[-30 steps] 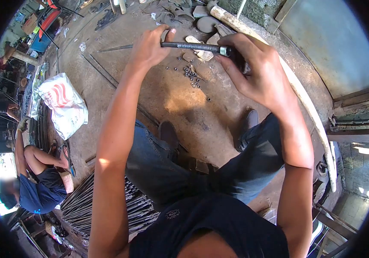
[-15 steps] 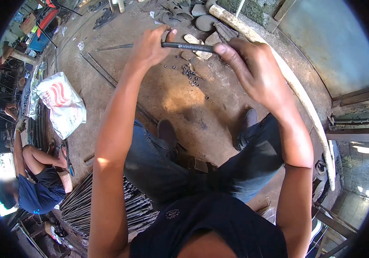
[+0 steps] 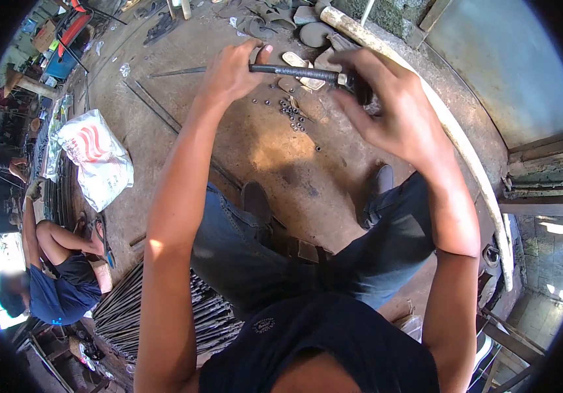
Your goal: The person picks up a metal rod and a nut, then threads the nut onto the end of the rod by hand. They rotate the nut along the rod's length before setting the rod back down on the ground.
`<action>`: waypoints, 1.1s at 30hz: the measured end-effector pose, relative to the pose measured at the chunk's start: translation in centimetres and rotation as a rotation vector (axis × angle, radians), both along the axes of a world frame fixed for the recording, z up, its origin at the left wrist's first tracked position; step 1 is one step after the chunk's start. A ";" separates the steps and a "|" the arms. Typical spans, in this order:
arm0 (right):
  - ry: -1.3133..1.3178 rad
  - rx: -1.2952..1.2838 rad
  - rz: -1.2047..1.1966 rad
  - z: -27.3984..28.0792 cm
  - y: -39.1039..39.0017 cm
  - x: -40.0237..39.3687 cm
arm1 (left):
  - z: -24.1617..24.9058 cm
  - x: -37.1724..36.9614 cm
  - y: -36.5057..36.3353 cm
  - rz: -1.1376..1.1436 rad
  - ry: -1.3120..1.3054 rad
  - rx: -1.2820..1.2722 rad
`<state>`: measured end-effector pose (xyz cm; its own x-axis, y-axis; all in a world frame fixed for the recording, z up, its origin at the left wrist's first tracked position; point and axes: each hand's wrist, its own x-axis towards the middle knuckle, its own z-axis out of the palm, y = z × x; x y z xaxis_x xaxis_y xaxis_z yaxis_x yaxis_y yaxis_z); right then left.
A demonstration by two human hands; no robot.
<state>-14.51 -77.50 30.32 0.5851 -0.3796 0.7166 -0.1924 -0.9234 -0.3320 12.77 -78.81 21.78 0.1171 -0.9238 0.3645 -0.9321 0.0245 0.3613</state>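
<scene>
A long dark metal rod with a threaded right end is held level, high in the view. My left hand is wrapped round the rod left of its thread, and the rod's thin part runs out beyond it to the left. On the tip of the thread sits a nut. My right hand is at that end, slightly blurred, its thumb and fingers spread apart around the nut without closing on it. Several small nuts lie scattered on the floor below the rod.
A white sack lies on the left. A person sits at the lower left beside bundled rods. A long pale pole curves along the right. Sandals and scraps lie beyond my hands.
My right thumb and fingers have opened off the rod's end, and the nut there now shows. My left hand keeps its hold, nearly unmoved.
</scene>
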 end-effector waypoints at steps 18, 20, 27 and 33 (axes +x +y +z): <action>0.339 0.278 -0.159 0.9 0.5 -1.0 | -0.1 -0.6 0.1 -0.005 0.014 0.051; 0.293 0.272 -0.138 0.5 0.2 -1.0 | 0.0 -0.4 0.0 0.004 -0.003 0.053; 0.433 0.293 -0.228 1.0 0.6 -1.1 | -0.2 -0.4 0.2 -0.015 0.016 0.029; 0.112 0.051 -0.051 -0.7 0.0 -0.9 | -0.2 -0.2 0.1 -0.006 0.008 0.041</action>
